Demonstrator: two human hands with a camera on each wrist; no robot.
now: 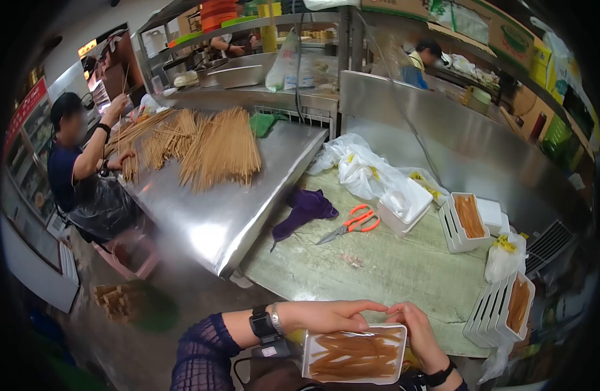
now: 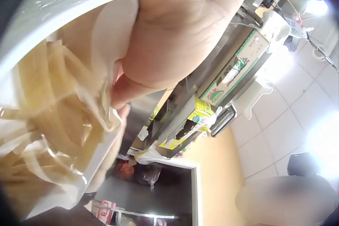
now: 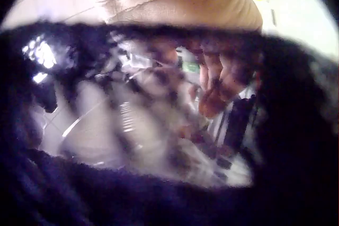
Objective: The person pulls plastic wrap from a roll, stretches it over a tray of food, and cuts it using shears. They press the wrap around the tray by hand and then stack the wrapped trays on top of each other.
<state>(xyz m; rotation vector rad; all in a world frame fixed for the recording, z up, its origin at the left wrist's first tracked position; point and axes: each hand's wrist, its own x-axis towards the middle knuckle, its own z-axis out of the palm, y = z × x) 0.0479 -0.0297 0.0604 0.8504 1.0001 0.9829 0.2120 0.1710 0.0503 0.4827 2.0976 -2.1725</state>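
A white tray (image 1: 306, 362) of flat brown strips (image 1: 355, 357) is held close to the body, at the front edge of the green table. My left hand (image 1: 332, 316) lies across the tray's far side, its thumb bent down at the rim. At the far right corner, my right hand (image 1: 418, 329) cups the tray with bent fingers. The fingertips of both hands come together just beyond the far rim. Shiny clear film shows over the strips (image 2: 58, 93) in the left wrist view. A dark sleeve (image 3: 296, 130) covers much of the right wrist view.
Stacked trays of strips (image 1: 485, 319) stand at right, with another stack (image 1: 453, 225) behind. Orange-handled scissors (image 1: 362, 221), a purple cloth (image 1: 306, 212) and white plastic bags (image 1: 362, 169) lie on the table. Left, a person (image 1: 78, 156) handles skewers (image 1: 225, 150) at a metal table (image 1: 202, 208).
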